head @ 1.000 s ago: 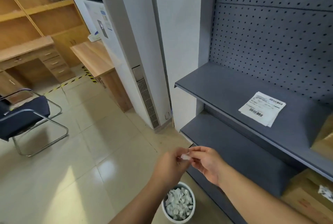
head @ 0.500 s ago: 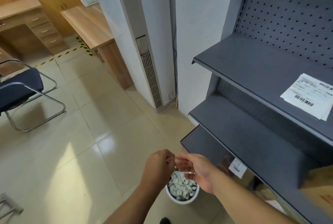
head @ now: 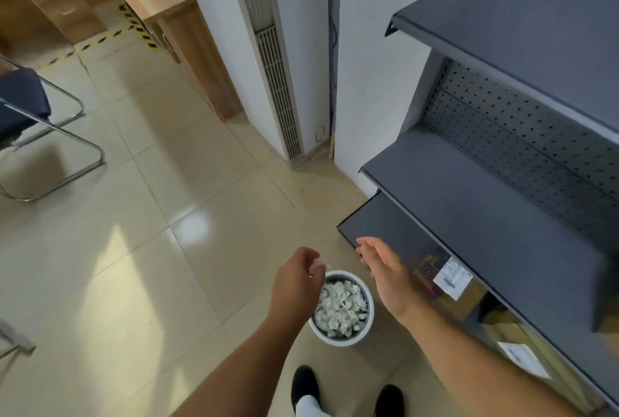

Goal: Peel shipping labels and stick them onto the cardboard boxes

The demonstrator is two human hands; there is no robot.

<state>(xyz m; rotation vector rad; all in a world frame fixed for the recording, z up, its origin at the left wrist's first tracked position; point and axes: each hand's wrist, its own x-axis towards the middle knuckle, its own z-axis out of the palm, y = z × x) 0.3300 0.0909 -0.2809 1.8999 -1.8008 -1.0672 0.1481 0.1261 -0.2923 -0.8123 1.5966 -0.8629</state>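
- Left hand [head: 296, 281]: fingers pinched on a small white paper scrap [head: 318, 268] above the white bin [head: 341, 309].
- Right hand [head: 385, 274]: fingers spread, empty.
- Labelled cardboard box [head: 450, 286]: bottom shelf, right of bin.

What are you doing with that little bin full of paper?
A person stands over a white bin on the floor, already full of crumpled white scraps. The left hand pinches a small crumpled bit of paper just above the bin's rim, apparently about to drop it in. The right hand is open and holds nothing. Beside them, on the bottom of the grey shelves, cardboard boxes already carry labels.
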